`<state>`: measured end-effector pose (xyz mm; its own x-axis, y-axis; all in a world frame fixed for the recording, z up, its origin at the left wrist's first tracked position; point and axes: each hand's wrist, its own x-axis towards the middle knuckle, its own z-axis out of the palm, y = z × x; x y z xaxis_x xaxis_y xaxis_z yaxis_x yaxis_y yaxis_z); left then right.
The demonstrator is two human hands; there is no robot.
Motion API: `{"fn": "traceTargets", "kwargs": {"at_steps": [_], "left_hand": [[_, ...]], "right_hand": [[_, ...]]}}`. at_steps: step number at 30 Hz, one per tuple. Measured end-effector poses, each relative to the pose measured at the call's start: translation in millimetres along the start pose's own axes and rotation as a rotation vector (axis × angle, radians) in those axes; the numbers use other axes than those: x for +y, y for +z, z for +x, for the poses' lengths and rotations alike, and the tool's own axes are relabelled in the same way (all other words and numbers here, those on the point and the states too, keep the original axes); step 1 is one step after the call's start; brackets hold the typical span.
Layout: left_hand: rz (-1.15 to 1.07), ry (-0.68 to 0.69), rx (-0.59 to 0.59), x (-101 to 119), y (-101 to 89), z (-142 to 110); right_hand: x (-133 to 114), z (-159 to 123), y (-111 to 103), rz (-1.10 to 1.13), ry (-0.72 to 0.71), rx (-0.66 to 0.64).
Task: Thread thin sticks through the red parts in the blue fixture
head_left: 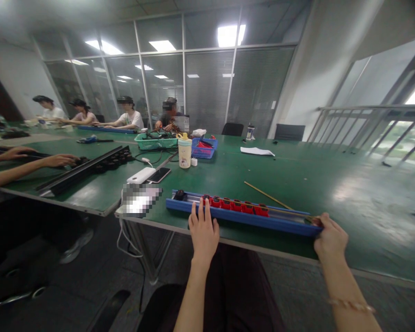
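Note:
A long blue channel-shaped rail [242, 220] lies along the table's front edge. A row of red blocks with dark tops [237, 206] sits in its trough, and a black piece [180, 195] is at its left end. My left hand [204, 230] is open, fingers stretched over the rail's near wall beside the leftmost red blocks. At the rail's right end, my right hand [330, 237] is closed round the tip. A thin yellow strip [268, 195] lies behind the rail; another yellow line runs over the blocks towards my right fingers, where its end is hidden.
Left of the rail are a phone [159, 175], a white power bank [141, 175] and cables. Behind stand a cream bottle [184, 152], a blue basket [207, 150] and a green basket [155, 142]. A co-worker's hands [60, 160] are near black rails [90, 170] at left.

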<state>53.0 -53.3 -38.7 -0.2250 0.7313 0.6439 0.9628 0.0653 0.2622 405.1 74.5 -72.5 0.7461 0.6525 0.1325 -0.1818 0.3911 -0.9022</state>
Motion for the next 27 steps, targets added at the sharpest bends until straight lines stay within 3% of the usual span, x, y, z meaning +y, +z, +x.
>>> {"fn": "traceTargets", "kwargs": {"at_steps": [18, 22, 27], "left_hand": [[0.005, 0.003, -0.027, 0, 1.7, 0], [0.004, 0.000, -0.028, 0, 1.3, 0], [-0.002, -0.001, -0.027, 0, 1.6, 0]], "right_hand": [[-9, -3, -5, -0.001, 0.010, 0.148], [-6, -1, -5, 0.018, -0.083, 0.201], [-6, -3, -5, -0.127, -0.251, 0.314]]}}
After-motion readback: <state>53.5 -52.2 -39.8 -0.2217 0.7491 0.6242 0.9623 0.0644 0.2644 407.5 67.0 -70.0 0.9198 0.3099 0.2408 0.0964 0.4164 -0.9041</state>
